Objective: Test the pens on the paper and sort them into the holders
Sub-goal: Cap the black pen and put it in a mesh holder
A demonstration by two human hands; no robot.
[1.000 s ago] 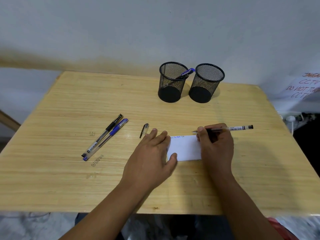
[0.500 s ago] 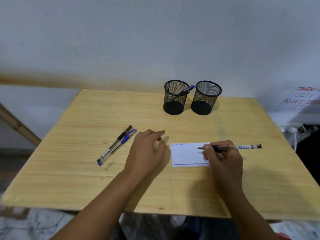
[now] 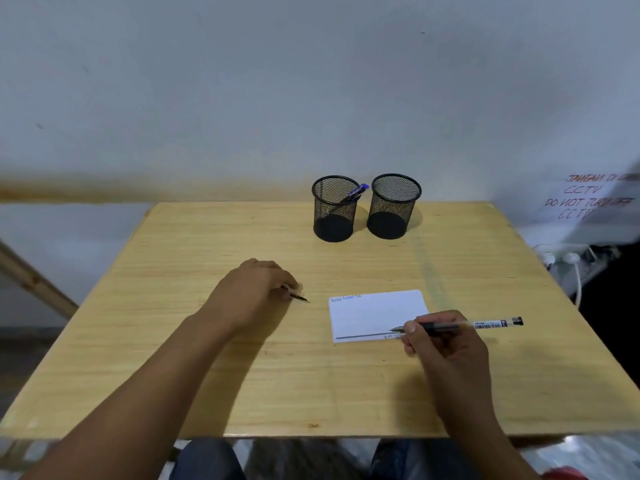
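A white paper card (image 3: 374,311) lies on the wooden table (image 3: 207,244), with blue scribbles along its top edge. My right hand (image 3: 446,351) grips a clear black-ink pen (image 3: 485,324), whose tip rests at the card's lower right. My left hand (image 3: 251,292) sits left of the card, its fingers closed on a small clear-and-black piece that looks like the pen cap (image 3: 297,295). Two black mesh holders stand at the back. The left holder (image 3: 334,211) holds a blue pen (image 3: 358,189); the right holder (image 3: 393,207) looks empty. No loose pens show beside my left hand.
A sign with red handwriting (image 3: 585,199) hangs on the wall at the right, above white plugs and cables (image 3: 568,261). A wooden beam (image 3: 31,282) slants at the left. The table's front edge runs just above my knees.
My left hand left the card, moved left and closed on the cap; the two loose pens went out of sight under it. My right hand slid the pen tip to the card's lower right.
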